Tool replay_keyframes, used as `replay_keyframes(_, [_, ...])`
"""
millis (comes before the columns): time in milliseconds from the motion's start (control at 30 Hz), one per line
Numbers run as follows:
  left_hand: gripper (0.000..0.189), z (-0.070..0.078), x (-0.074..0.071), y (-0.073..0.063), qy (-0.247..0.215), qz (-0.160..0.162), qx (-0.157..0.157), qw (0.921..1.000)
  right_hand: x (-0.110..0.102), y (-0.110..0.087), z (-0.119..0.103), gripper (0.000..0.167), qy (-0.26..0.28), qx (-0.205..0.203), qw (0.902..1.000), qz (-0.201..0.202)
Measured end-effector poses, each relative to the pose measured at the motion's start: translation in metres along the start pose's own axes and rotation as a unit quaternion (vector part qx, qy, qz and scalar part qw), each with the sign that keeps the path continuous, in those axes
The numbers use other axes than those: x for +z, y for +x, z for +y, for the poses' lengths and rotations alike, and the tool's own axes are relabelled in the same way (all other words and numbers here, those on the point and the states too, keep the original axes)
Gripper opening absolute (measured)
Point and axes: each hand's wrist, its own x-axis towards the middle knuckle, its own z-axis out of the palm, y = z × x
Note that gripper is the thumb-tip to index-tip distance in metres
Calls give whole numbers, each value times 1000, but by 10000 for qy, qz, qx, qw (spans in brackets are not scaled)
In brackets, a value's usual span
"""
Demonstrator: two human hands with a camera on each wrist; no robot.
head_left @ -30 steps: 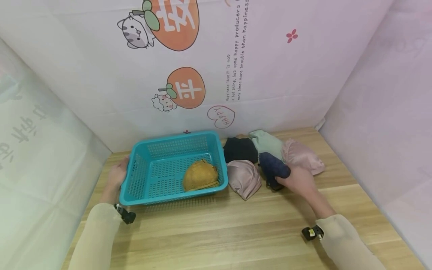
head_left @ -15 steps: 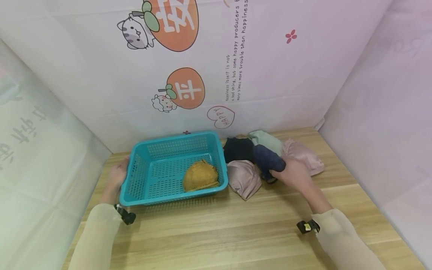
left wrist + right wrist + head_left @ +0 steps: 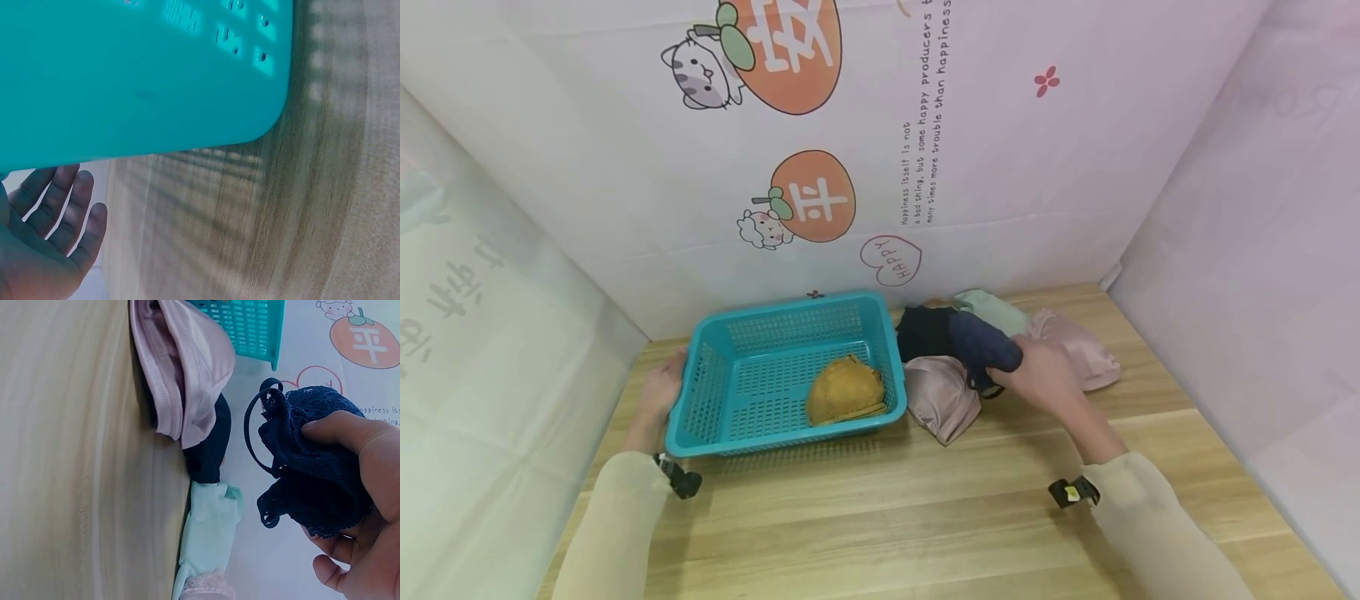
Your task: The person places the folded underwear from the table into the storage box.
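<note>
My right hand pinches a folded navy lace bra, thumb on top and fingers beneath. In the right wrist view the bra's thin strap loops free and the bra is raised off the table. My left hand rests at the left end of a teal plastic basket. The left wrist view shows its fingers loosely extended beside the basket wall. A mustard bra lies folded in the basket's right part.
Right of the basket, a shiny pinkish-mauve bra lies in front of a black folded garment. A mint-green garment and a pink satin one lie farther right. White printed cloth walls enclose the wooden table.
My right hand has carried the navy bra leftward and slightly back, toward the basket, uncovering more of the pink garment. The left hand and basket have stayed put.
</note>
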Motion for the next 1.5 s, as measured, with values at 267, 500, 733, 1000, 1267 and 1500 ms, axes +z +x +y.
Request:
replay_keyframes(267, [82,-1,1,1,-30,34,53,10000,-1,6,-8,64,202,-75,9997,-139])
replay_keyframes(500, [85,-1,1,1,-18,24,70,10000,-3,11,-16,61,205,-170,9996,-101])
replay_keyframes(733, [86,0,0,1,42,51,71,10000,-3,14,-23,53,248,-216,9994,-87])
replay_keyframes(1000, [83,0,0,1,34,39,112,9999,-4,19,-29,52,320,-284,9991,-7])
replay_keyframes(1267, [84,0,-1,0,10,-13,127,9999,-4,25,-38,45,266,-470,9984,190])
replay_keyframes(1500, [84,-1,1,0,-54,33,130,9999,-3,31,-46,40,60,-724,9965,420])
